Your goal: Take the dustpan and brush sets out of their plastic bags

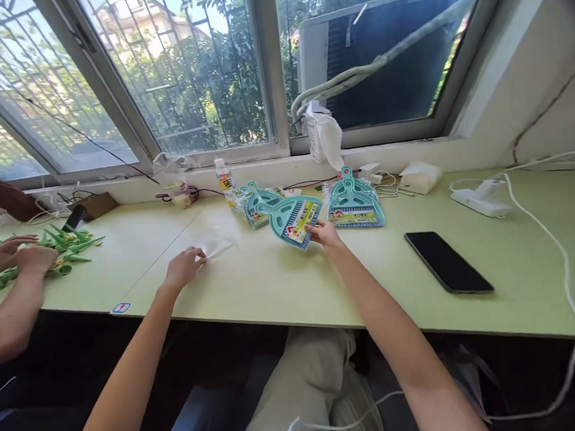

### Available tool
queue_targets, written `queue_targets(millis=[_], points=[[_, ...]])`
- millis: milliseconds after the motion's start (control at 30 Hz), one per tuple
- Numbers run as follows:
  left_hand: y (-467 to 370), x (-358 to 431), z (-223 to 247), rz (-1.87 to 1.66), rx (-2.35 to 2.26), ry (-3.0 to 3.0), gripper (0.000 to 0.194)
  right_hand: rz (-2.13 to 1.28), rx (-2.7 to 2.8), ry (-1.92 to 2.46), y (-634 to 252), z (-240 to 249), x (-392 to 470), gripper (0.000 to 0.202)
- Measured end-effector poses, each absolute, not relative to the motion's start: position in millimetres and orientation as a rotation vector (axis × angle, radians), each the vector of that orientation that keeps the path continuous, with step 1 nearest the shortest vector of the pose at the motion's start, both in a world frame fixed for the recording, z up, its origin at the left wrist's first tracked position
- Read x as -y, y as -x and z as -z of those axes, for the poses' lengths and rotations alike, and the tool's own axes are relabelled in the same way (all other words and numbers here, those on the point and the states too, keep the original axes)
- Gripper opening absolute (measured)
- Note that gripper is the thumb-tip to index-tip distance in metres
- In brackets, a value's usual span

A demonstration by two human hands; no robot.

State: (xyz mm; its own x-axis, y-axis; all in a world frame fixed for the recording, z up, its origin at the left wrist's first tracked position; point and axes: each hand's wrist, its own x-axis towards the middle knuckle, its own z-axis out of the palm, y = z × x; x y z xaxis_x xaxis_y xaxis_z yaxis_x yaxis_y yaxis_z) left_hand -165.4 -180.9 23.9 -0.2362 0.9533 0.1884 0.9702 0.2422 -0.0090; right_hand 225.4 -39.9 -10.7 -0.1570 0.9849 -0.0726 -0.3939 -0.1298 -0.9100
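Right hand [324, 234] is extended forward, fingers pinching the near edge of a teal dustpan set [291, 219] lifted slightly above the tabletop [281, 285]. Left hand [184, 267] rests palm-down, fingers pinching a clear plastic bag [215, 244]. Two more dustpan sets [354, 203] lie behind; a phone [448, 261] lies right.

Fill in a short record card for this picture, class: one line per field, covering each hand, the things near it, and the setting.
Left hand: pinches a clear plastic bag lying on the table
Right hand: holds a teal dustpan set, tilted, at its lower edge
Nearby: two more dustpan sets, one by the bottle and one to the right; small bottle; black phone
Surface: pale green table under a window
Other person: hands at far left on green plastic pieces
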Motion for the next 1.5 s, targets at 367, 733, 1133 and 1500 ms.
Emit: queue_targets(millis=[367, 733, 1133, 1500], points=[[55.6, 136.3, -86.8, 0.598, 2.056, 1.438, 0.036, -1.471, 0.708, 0.86, -230.4, -10.6, 42.8, 0.024], [-11.7, 58.1, -33.5, 1.082, 2.057, 1.693, 0.026, -1.398, 0.823, 0.836, -248.4, -13.1, 37.2, 0.033], [11.3, 66.1, -19.8, 1.214, 2.146, 1.524, 0.026, -1.536, 1.181, 0.961, -254.3, -4.9, 40.6, 0.027], [5.3, 64.0, -14.3, 1.319, 1.849, 1.708, 0.019, -1.347, 1.06, 1.024, -246.8, -3.7, 39.2, 0.027]])
